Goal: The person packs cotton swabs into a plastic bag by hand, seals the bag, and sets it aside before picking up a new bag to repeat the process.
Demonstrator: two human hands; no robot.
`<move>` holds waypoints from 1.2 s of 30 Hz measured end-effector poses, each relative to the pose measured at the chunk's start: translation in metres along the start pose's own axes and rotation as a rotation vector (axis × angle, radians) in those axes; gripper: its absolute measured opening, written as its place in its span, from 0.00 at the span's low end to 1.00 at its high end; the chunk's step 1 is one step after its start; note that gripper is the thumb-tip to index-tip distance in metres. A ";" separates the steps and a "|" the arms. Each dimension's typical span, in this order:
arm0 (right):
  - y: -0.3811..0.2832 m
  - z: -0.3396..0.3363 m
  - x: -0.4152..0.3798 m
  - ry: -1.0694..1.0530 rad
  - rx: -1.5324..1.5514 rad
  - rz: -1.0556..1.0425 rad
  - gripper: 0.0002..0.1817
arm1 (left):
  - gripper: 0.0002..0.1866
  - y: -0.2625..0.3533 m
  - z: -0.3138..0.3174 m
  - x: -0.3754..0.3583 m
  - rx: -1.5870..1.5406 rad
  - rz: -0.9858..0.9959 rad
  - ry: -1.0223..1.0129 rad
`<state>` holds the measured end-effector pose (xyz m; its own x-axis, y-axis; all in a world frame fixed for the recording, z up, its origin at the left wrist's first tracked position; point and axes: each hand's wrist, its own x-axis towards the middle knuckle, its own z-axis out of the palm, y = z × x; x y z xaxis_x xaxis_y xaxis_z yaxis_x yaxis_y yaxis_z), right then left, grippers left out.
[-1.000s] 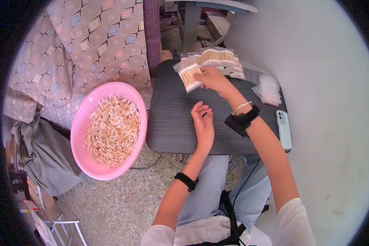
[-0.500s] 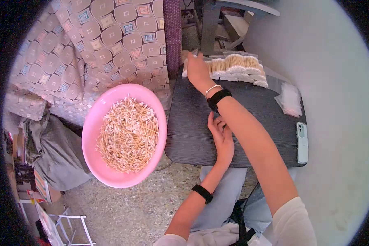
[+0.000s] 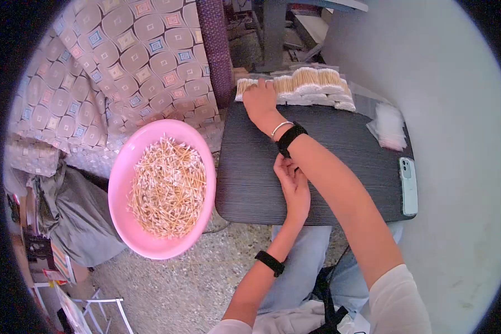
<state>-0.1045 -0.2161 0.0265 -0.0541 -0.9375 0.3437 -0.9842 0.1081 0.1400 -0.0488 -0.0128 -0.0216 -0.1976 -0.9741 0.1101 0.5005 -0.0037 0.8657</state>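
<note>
My right hand [image 3: 260,101] reaches across to the left part of a row of clear bags filled with cotton swabs [image 3: 312,80] along the far edge of a black table. Its slightly parted fingertips are at the front of the left bags, and no held item shows. My left hand [image 3: 294,188] hovers above the table near its front edge, loosely curled and holding nothing visible. The right wrist hides some of its fingertips. Left of the table, a pink basin [image 3: 118,183] holds a heap of loose cotton swabs [image 3: 170,189].
Flat clear plastic bags [image 3: 389,127] lie on the right of the black table [image 3: 245,189]. A phone [image 3: 408,186] rests by the table's right edge, near a pale wall [image 3: 456,167]. Patterned fabric [image 3: 145,61] hangs behind the basin; a grey sack [image 3: 78,214] sits to its left.
My right hand has drawn back slightly from the row, showing more of the leftmost bag. My left hand stays under the right forearm. The whole view has shifted a little.
</note>
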 end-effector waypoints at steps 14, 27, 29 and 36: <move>0.164 -0.143 -0.150 -0.519 0.078 0.044 0.15 | 0.24 0.005 0.005 0.004 0.007 0.031 -0.044; 0.301 -0.086 -0.244 -0.324 -0.078 0.213 0.14 | 0.12 0.004 0.004 0.003 0.090 0.041 -0.182; 0.304 -0.074 -0.241 -0.328 -0.145 0.227 0.11 | 0.11 0.002 0.003 0.003 0.092 0.048 -0.182; 0.312 -0.071 -0.246 -0.065 0.043 0.280 0.04 | 0.11 0.004 0.003 0.004 0.107 0.053 -0.207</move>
<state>-0.3865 0.0719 0.0514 -0.3339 -0.8928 0.3025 -0.9357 0.3526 0.0080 -0.0506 -0.0156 -0.0164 -0.3476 -0.9051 0.2450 0.4249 0.0809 0.9016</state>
